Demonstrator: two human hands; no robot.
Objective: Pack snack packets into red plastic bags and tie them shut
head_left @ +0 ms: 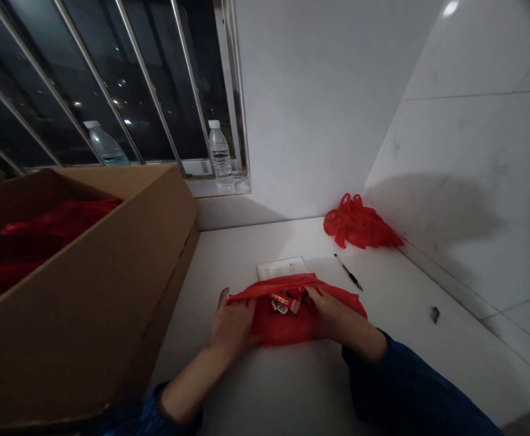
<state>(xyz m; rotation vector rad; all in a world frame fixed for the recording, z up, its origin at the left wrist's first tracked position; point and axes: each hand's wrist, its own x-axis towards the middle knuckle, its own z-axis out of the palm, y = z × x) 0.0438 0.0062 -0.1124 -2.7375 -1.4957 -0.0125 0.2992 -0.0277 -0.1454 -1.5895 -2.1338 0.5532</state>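
Observation:
A red plastic bag [287, 333] lies on the white table in front of me, its mouth spread wide. Inside it several small wrapped snack packets [285, 303] show, red with some white print. My left hand [235, 321] is closed on the bag's left side, the fingertips over its rim. At the right of the mouth, my right hand [331, 312] grips the bag, its fingers reaching in beside a dark red packet [309, 301]. Some of the right fingertips are hidden by the bag and packets.
A large cardboard box [155, 236] with red bags [65, 221] inside stands at left. Behind my bag lie a printed white card [283, 267] and a pen [349, 272]. A pile of red bags [358, 224] rests by the wall. Water bottles [220, 156] stand at the barred window.

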